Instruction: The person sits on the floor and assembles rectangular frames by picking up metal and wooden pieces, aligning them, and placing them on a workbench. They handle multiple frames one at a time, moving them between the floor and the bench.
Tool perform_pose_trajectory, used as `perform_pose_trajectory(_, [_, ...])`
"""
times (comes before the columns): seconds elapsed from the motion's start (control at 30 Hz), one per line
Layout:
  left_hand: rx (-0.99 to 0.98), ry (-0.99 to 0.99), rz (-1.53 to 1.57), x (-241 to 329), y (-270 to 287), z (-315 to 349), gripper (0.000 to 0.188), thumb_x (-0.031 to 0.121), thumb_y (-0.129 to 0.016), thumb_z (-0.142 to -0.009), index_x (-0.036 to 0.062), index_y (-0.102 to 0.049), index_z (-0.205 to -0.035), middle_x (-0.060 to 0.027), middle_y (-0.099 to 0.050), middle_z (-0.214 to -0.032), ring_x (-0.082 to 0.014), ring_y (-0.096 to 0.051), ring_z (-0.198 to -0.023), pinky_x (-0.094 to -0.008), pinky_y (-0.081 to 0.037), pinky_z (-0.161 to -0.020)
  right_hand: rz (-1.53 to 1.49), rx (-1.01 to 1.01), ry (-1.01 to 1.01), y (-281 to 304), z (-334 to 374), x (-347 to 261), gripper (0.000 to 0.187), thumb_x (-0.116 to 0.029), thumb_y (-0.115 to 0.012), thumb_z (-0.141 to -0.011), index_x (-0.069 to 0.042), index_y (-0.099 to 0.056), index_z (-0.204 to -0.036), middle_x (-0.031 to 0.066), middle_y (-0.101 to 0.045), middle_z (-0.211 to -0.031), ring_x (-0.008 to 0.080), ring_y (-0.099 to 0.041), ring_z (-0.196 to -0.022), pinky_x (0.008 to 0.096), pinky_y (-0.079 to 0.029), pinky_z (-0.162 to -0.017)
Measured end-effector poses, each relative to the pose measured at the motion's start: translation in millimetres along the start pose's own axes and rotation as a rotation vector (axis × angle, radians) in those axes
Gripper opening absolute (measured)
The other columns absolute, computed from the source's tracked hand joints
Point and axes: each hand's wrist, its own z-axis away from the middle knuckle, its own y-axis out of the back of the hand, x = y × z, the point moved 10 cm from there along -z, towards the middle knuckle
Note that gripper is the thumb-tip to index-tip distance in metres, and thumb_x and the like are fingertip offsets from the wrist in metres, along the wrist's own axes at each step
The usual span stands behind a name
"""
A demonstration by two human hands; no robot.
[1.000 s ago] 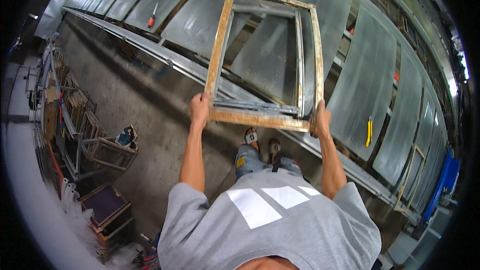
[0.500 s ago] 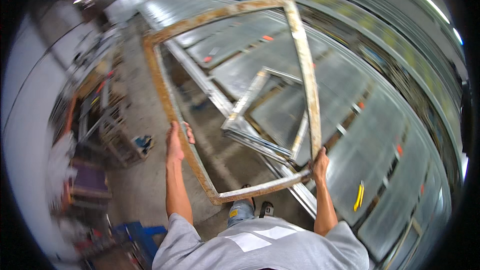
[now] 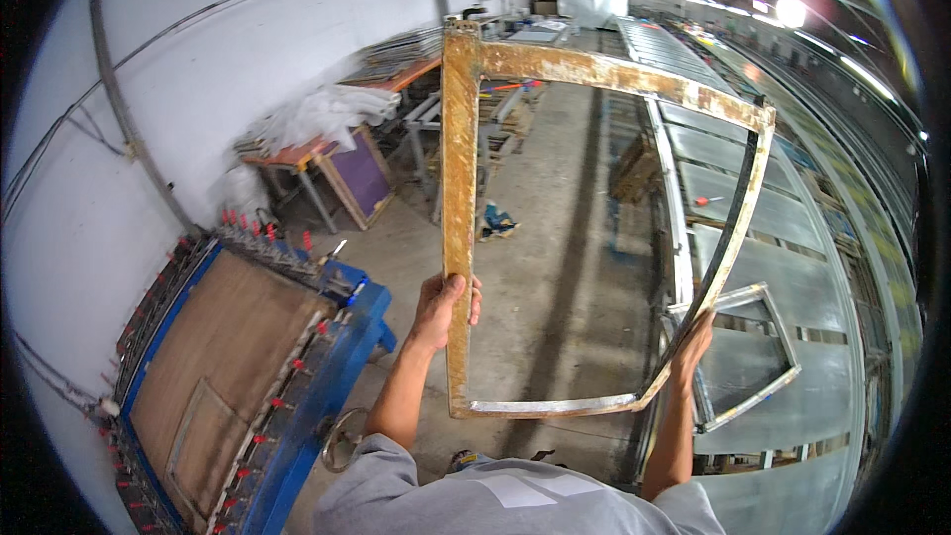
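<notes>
A large rectangular screen frame (image 3: pixel 460 159), its rails blotched with rust-brown and whitish stains, is held up in front of me. No mesh shows in its opening. My left hand (image 3: pixel 436 312) is closed round the lower part of the left rail, with the fingertips showing on the inner side. Gripping the right rail near its bottom corner is my right hand (image 3: pixel 690 345), its fingers partly hidden. A smaller pale frame (image 3: pixel 783 337) lies on the long table just beyond my right hand.
At lower left stands a blue-edged stretching table (image 3: pixel 297 426) lined with red-tipped clamps. Beyond it are a wooden-topped bench (image 3: pixel 317 151) with plastic wrapping and a purple panel (image 3: pixel 363 173) leaning against it. The long table with grey panels (image 3: pixel 792 267) runs along the right. Concrete floor (image 3: pixel 555 287) lies between.
My view has swung left, bringing the blue clamp table into sight. The large frame has turned more upright, with both hands still on it. The long table now sits farther right.
</notes>
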Motion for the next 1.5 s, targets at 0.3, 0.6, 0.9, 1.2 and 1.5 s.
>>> perform_pose_trajectory(0.3, [0.073, -0.101, -0.126, 46, 110, 91, 0.051, 0.043, -0.071, -0.087, -0.0018, -0.061, -0.110, -0.0053, -0.060, -0.077, -0.0138, -0.057, -0.063, -0.0302, -0.049, -0.057, 0.110, 0.112, 0.328, -221, -50, -205, 0.061, -0.045, -0.035, -0.104, 0.009, -0.055, -0.125, 0.0217, -0.061, -0.118, 0.0273, -0.055, -0.106, 0.0342, -0.040, -0.096])
perform_pose_trajectory(0.6, [0.218, -0.165, -0.217, 49, 141, 104, 0.031, 0.032, -0.062, -0.094, 0.0015, -0.061, -0.094, -0.0035, -0.057, -0.072, -0.0126, -0.055, -0.061, -0.0295, -0.047, -0.056, 0.200, 0.081, 0.705, -367, 80, -333, 0.071, -0.044, -0.037, -0.102, 0.006, -0.019, -0.149, 0.0242, -0.014, -0.158, 0.0374, -0.009, -0.147, 0.0501, -0.004, -0.118])
perform_pose_trajectory(0.9, [0.389, -0.217, -0.105, 9, 151, 88, 0.023, 0.022, -0.055, -0.094, 0.0000, -0.058, -0.090, -0.0081, -0.059, -0.074, -0.0166, -0.056, -0.059, -0.0326, -0.049, -0.055, 0.133, -0.587, 1.464, -451, 321, -415, 0.089, -0.065, -0.046, -0.088, 0.000, -0.030, -0.147, 0.0178, -0.015, -0.159, 0.0331, -0.004, -0.148, 0.0524, -0.008, -0.118])
perform_pose_trajectory(1.2, [0.543, -0.260, -0.094, 26, 200, 137, 0.031, 0.030, -0.055, -0.090, -0.0013, -0.055, -0.094, -0.0095, -0.056, -0.074, -0.0192, -0.055, -0.060, -0.0344, -0.049, -0.053, 0.446, -0.375, -0.136, -373, -79, -173, 0.068, -0.053, -0.027, -0.100, 0.000, -0.047, -0.137, 0.0248, -0.051, -0.136, 0.0398, -0.050, -0.126, 0.0400, -0.036, -0.109])
perform_pose_trajectory(1.5, [0.447, -0.273, 0.003, 55, 161, 105, 0.055, 0.050, -0.067, -0.083, 0.0048, -0.050, -0.110, -0.0071, -0.055, -0.090, -0.0186, -0.054, -0.075, -0.0332, -0.047, -0.062, 0.131, 0.073, 0.887, -403, 5, -321, 0.071, -0.044, -0.039, -0.099, 0.004, -0.022, -0.148, 0.0224, -0.022, -0.155, 0.0362, -0.021, -0.144, 0.0485, -0.017, -0.117])
